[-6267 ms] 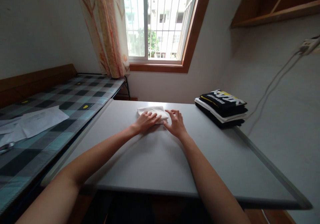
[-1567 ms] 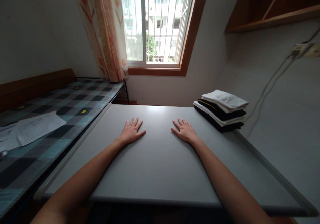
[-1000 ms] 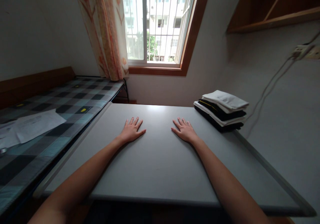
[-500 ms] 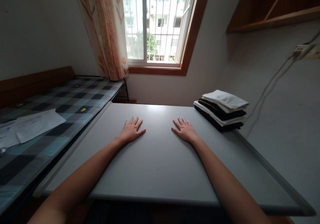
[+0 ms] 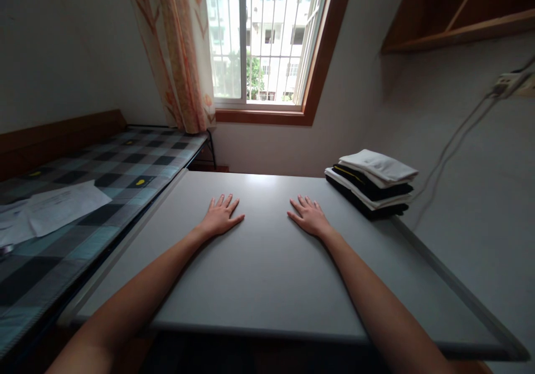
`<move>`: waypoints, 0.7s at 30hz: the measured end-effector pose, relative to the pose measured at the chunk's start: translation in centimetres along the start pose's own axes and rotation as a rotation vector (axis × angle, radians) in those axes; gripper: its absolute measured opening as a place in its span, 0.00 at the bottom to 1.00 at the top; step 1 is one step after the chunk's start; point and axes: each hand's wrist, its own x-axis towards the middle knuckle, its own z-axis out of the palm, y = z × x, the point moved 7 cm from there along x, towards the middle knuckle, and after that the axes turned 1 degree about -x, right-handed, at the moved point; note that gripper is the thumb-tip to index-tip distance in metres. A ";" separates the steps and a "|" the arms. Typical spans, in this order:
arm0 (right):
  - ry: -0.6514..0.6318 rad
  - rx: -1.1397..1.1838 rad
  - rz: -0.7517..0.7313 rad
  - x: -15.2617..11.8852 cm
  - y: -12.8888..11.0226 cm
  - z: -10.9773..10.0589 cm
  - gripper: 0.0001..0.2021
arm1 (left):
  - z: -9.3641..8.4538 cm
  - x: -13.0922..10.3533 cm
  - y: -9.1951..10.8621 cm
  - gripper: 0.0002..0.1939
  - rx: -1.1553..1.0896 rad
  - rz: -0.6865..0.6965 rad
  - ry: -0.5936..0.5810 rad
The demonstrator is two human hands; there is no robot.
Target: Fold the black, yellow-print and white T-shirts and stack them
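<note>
My left hand [image 5: 220, 217] lies palm down on the grey table [image 5: 263, 273], fingers spread and holding nothing. Across from it, my right hand [image 5: 308, 217] rests flat on the same tabletop, its fingers also apart. A stretch of bare tabletop separates the two thumbs. To the right of my right hand, a stack of folded black and white cloth items [image 5: 370, 183], perhaps clothes, sits near the table's far right edge. Neither hand touches the stack.
Left of the table is a bed with a checked mattress [image 5: 83, 165], with papers [image 5: 67, 204] on it. Behind stand a patterned curtain [image 5: 179, 56] and a barred window [image 5: 271, 56]. A wooden shelf [image 5: 460, 37] and a socket with cables [image 5: 505, 84] are on the right wall.
Both hands stay flat in the same places on the table. Only the camera view has shifted very slightly.
</note>
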 end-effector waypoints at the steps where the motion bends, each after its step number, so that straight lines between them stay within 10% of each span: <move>1: 0.075 0.033 0.000 -0.1 0.2 -0.5 0.28 | -0.5 -0.1 0.2 0.29 -0.010 0.021 0.056; 8: 0.490 0.151 0.097 -1.2 1.5 -3.5 0.27 | -4.6 -1.1 1.5 0.23 -0.069 0.124 0.474; 21: 0.542 0.045 0.301 -2.7 1.4 -5.4 0.21 | -5.3 -1.4 1.4 0.22 -0.101 0.042 0.417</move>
